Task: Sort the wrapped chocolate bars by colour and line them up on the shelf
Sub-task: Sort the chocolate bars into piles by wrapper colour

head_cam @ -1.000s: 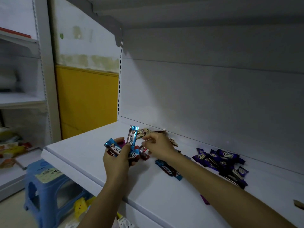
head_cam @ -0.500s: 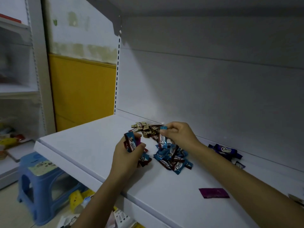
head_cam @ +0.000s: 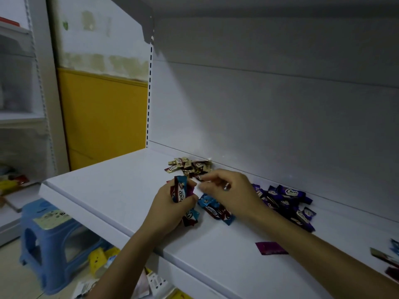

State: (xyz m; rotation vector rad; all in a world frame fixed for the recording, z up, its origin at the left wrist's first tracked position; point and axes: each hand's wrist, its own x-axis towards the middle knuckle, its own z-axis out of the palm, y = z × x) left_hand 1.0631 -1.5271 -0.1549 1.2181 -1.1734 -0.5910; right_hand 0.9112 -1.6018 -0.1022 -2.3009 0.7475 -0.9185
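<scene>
My left hand (head_cam: 170, 210) grips a bundle of wrapped bars (head_cam: 181, 190) in blue, dark red and magenta above the white shelf (head_cam: 103, 190). My right hand (head_cam: 231, 190) hovers just right of the bundle with fingers curled, its fingertips close to the wrappers; whether it pinches one is unclear. A gold and brown pile (head_cam: 190, 166) lies by the back panel. Below my right hand lies a blue pile (head_cam: 216, 209), partly hidden by it. A purple pile (head_cam: 287, 201) sits to the right. One magenta bar (head_cam: 271, 248) lies alone near the front.
A few more bars (head_cam: 386, 258) lie at the shelf's right edge. A blue plastic stool (head_cam: 47, 234) stands on the floor at lower left, with yellow packets (head_cam: 98, 258) beside it. Another shelf hangs close overhead.
My right hand carried a blue bar from the bundle to the blue pile, then came back beside my left hand's bundle. The bundle in my left hand is smaller.
</scene>
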